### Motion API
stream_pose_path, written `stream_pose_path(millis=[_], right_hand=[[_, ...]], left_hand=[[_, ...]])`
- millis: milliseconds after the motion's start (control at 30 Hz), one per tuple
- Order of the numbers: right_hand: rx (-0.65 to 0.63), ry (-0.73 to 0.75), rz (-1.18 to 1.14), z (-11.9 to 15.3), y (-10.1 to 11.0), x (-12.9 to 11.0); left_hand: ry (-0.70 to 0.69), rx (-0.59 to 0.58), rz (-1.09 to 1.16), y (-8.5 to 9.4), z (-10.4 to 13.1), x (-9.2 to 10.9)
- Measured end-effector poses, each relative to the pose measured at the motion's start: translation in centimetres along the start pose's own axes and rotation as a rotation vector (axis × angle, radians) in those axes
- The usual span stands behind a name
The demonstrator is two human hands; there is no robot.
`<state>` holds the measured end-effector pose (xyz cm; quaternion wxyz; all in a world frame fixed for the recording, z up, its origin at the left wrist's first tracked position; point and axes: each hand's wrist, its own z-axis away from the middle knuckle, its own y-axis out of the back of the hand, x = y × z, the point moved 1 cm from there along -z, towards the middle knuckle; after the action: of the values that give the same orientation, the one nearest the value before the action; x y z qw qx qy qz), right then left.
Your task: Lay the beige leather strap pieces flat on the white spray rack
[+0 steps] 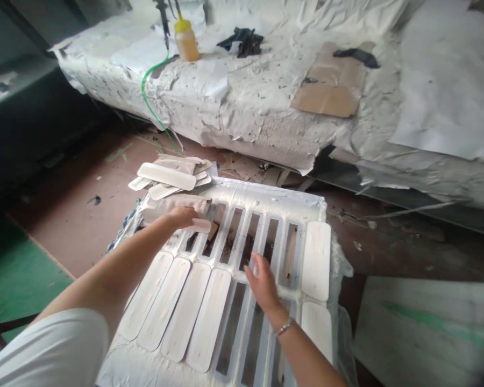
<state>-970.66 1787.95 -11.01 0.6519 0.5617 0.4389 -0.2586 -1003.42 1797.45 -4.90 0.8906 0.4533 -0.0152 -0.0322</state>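
My left hand (pixel 182 216) is closed on a pale, round-ended flat panel (pixel 202 226), whose far end sticks out past my fingers. It is over the far left part of a white slotted rack (pixel 236 275). My right hand (pixel 262 282) hovers above the middle of the rack, thumb and fingers apart, with nothing in it. Several similar white panels (pixel 207 321) lie side by side over the near left slots. Two more, such as the right-hand panel (pixel 316 260), lie along the right edge. Dark gaps show through the uncovered slots.
A loose pile of panels (pixel 167 176) sits at the rack's far left corner. Behind stands a paint-crusted bench (pixel 258 102) with a yellow-capped bottle (pixel 186 43), a green hose (pixel 145 88), cardboard (pixel 333 86) and dark rags (pixel 242 42). A pale board (pixel 423 322) lies at right.
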Motion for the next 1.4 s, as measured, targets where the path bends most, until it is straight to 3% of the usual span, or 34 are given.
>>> stream_pose_path(millis=[100,200,267,333,400,433,533,667,733,800,933,1000,1133,1267,1333,1400], right_hand=[[-0.193,-0.235,-0.356,1.2,-3.9,-3.2],[-0.115,-0.265,-0.532,1.2,-3.4,-5.9],[-0.023,-0.223,-0.551,1.0,-0.7,-7.1],[0.105,-0.203,-0.429,0.8,3.1,-7.2],[0.254,-0.217,-0.235,0.4,7.3,-6.1],[0.316,-0.234,-0.151,0.0,9.2,-5.2],[0.379,-0.283,-0.018,-1.4,13.4,-1.6],[0.383,-0.294,0.044,-2.9,15.8,2.1],[0.401,-0.287,0.079,-3.2,16.4,2.9],[0.41,-0.264,0.13,-3.3,16.9,3.0],[0.383,-0.252,0.251,-3.3,17.3,2.8],[0.35,-0.275,0.32,-3.5,16.9,3.2],[0.248,-0.395,0.298,-3.9,15.1,5.3],[0.216,-0.441,0.063,-4.0,13.3,8.0],[0.212,-0.47,0.017,-3.6,13.2,8.7],[0.179,-0.494,0.044,-3.0,13.8,8.9]], left_hand=[[-0.133,0.055,0.372,1.7,2.9,2.6],[-0.376,-0.013,0.954,2.7,5.7,7.4],[-0.529,-0.052,1.16,3.0,6.7,11.9],[-0.621,-0.013,1.34,3.1,6.3,16.6],[-0.601,0.069,1.582,2.8,4.9,20.9],[-0.566,0.051,1.703,2.3,4.0,22.8],[-0.426,-0.037,1.785,-0.6,1.4,27.5],[-0.318,0.001,1.66,-6.0,-0.5,31.5],[-0.222,-0.007,1.579,-8.0,-0.8,32.8],[-0.204,0.002,1.528,-8.9,-0.7,33.7],[-0.322,0.082,1.502,-8.8,-0.7,35.0],[-0.314,0.08,1.496,-9.0,-0.7,35.2],[-0.231,-0.036,1.511,-11.0,-0.7,34.8],[0.011,-0.121,1.563,-12.3,-0.6,33.3],[0.086,-0.165,1.573,-12.4,-0.7,32.9],[0.073,-0.269,1.593,-12.3,-0.6,33.2]])
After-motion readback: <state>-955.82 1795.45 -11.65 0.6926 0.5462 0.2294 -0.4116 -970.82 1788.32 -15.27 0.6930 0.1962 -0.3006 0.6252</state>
